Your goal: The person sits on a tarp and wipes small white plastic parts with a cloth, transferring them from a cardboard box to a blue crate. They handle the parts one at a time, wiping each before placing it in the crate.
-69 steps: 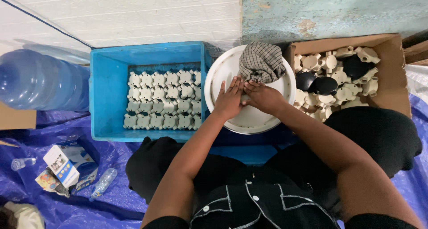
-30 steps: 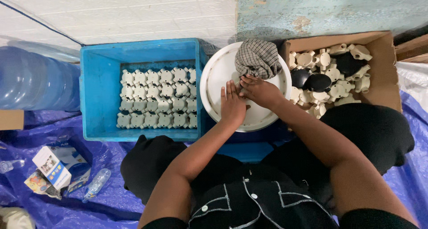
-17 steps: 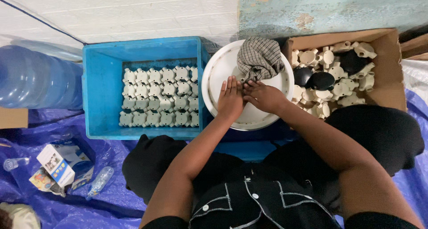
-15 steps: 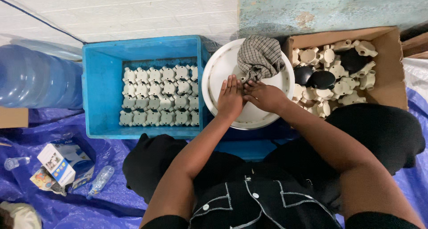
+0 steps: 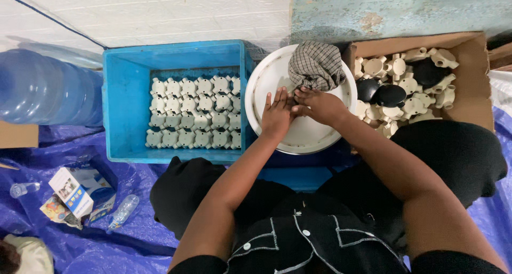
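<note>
Little is altered since the earlier frames: both hands are kept over the round white plastic basin [image 5: 314, 138], with only a slight shift of the view. The work at the basin is therefore judged to be in the same step, unfinished.

The left hand [image 5: 277, 115] is laid flat with fingers stretched out and apart, palm down on the basin's inner surface. The right hand [image 5: 319, 104] is set just beside it, fingertips touching the lower edge of a crumpled grey checked cloth [image 5: 316, 65] that lies at the basin's far rim. Whether anything small is pinched under the right fingers cannot be told.

At the basin's left edge a blue rectangular plastic crate [image 5: 125, 100] is seen, holding neat rows of cream moulded plastic fittings [image 5: 194, 113]. At the basin's right edge an open brown cardboard box [image 5: 472, 74] is filled with loose cream fittings and a few black rounded pieces [image 5: 390, 94].

On the blue plastic tarpaulin [image 5: 48, 156], near its lower left corner, a small white and blue carton [image 5: 74, 191] with a picture panel is lying tilted, beside a small clear bottle [image 5: 122, 212]. A large translucent blue water jug [image 5: 45, 87] is lying at the crate's left side.
</note>
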